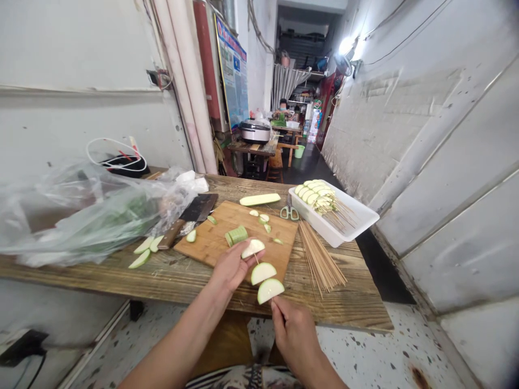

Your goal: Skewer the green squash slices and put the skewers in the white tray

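Observation:
My left hand (pixel 231 268) pinches a half-round slice of pale green squash (pixel 253 248) at the top end of a thin wooden skewer (pixel 256 259). Two more squash slices (pixel 271 290) sit lower on that skewer. Its lower end is gripped in my right hand (pixel 298 329), fingers closed just below the lowest slice. Both hands are over the front edge of the wooden table. Behind them lies a cutting board (pixel 214 227) with a cut stack of squash slices (pixel 236 235) and several small end pieces (pixel 264 218).
Right of the board, loose skewers (pixel 320 259) lie fanned beside a white tray (pixel 357 229) holding filled skewers (pixel 316 193). Scissors (pixel 289 212) and a peeled squash piece (pixel 260 199) lie behind. A cleaver (pixel 172 233), squash slices (pixel 140 259) and plastic bags (pixel 77 216) are left.

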{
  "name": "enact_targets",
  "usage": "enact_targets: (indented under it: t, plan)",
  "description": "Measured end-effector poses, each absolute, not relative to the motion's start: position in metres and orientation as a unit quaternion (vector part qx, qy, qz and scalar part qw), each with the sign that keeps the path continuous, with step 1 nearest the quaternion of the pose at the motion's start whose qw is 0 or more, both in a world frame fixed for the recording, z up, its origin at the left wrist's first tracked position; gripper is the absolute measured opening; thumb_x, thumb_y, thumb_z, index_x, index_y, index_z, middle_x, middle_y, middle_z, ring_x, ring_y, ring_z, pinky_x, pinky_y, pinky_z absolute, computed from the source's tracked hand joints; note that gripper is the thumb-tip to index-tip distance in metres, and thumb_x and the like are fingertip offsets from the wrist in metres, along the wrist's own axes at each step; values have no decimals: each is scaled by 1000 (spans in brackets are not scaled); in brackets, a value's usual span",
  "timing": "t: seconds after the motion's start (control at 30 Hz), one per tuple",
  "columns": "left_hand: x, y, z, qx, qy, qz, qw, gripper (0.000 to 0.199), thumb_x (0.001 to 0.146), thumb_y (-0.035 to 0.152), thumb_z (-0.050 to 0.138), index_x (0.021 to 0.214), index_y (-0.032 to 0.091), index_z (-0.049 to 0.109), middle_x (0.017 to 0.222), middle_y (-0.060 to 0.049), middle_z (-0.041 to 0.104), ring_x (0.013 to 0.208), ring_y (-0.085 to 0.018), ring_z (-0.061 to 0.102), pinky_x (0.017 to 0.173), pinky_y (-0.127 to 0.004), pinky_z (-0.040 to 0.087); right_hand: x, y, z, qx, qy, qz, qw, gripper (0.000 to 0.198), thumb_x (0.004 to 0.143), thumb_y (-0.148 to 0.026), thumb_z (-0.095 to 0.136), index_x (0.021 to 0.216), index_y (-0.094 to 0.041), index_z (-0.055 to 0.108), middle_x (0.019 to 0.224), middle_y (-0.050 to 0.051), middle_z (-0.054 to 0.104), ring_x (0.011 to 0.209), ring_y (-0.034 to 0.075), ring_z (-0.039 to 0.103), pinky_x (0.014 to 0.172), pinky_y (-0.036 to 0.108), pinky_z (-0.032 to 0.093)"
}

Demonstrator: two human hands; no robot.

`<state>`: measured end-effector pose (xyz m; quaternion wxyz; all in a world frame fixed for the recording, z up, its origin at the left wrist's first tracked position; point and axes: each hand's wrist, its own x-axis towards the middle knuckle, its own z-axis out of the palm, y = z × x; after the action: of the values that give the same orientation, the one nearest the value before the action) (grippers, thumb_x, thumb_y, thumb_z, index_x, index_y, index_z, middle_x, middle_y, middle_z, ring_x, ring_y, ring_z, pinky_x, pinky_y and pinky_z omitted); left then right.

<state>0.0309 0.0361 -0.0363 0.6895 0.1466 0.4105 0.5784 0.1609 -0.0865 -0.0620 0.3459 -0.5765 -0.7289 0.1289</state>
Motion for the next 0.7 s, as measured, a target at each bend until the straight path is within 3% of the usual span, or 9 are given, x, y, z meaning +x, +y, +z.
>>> enact_targets:
  t: [0.7]
  plan:
    - [36, 34, -46, 121, 441, 521, 721, 8, 83, 9, 50, 80, 9, 58, 76, -10, 68, 67, -17, 67, 69, -33, 58, 157, -89, -65, -590, -725, 100, 342, 34, 92, -17, 33, 67, -15, 57, 54, 4, 60, 47, 13, 54, 49, 22, 29]
